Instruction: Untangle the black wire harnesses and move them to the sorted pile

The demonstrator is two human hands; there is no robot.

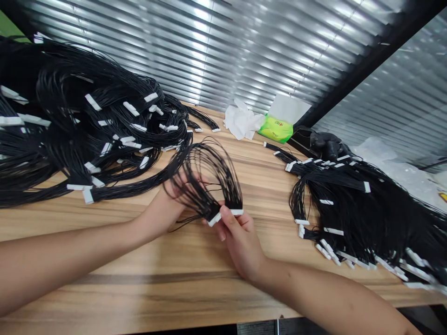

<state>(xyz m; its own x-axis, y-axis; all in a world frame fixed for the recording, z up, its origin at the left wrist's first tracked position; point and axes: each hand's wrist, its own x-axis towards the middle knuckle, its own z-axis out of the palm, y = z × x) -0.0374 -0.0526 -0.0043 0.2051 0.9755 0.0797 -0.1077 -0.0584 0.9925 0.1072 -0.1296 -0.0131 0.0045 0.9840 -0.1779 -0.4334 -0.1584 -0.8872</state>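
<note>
My right hand (239, 242) pinches the white plastic connectors (225, 215) at one end of a bundle of thin black wires (207, 186). The bundle arches up in loops over the wooden table. My left hand (164, 207) grips the wires farther along, its fingers partly hidden among them. A large heap of black wires with white connectors (87, 125) lies to the left and touches neither hand. Another heap of the same kind (363, 214) lies to the right of my right hand.
The wood-grain table (139, 298) ends at a near edge below my arms. At the back lie crumpled white tissue (242, 121), a green wipes packet (275, 130), and a black glove (328, 144). Clear plastic sheeting (387, 167) lies at the right, before slatted blinds (209, 46).
</note>
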